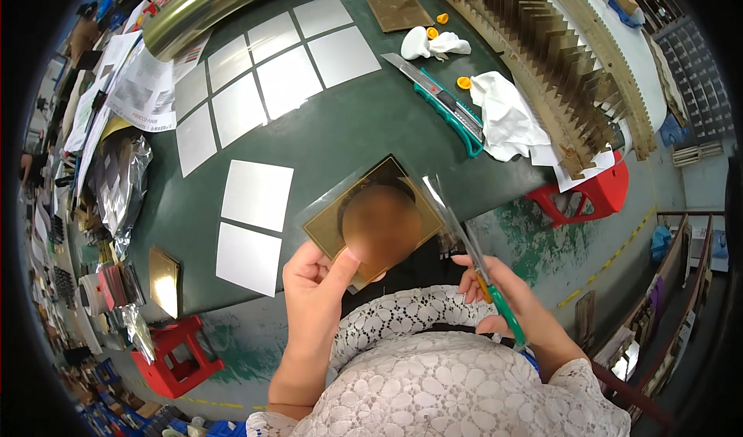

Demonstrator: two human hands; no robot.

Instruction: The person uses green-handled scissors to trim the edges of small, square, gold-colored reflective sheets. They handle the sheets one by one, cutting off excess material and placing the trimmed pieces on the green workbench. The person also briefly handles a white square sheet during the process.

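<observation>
My left hand [321, 282] pinches the lower left corner of a shiny gold square plate [321, 226], tilted up over the front edge of the table. A rounded reflection fills its middle. My right hand [507, 290] is closed round the green and orange handles of what look like scissors [460, 228]. Their long silver blades point up and to the left, beside the plate's right corner. Left of the plate, two pale square sheets [257, 195] lie one below the other. Farther back, several similar silvery squares [286, 77] are laid in rows on the green table [333, 131].
A green utility knife [449, 108] lies at the right, by a white cloth [503, 116] and small orange caps [463, 83]. Brown plates stand in a slotted rack [542, 50] at the far right. A gold roll [209, 11] lies at the back left. Red stools [178, 357] flank the table.
</observation>
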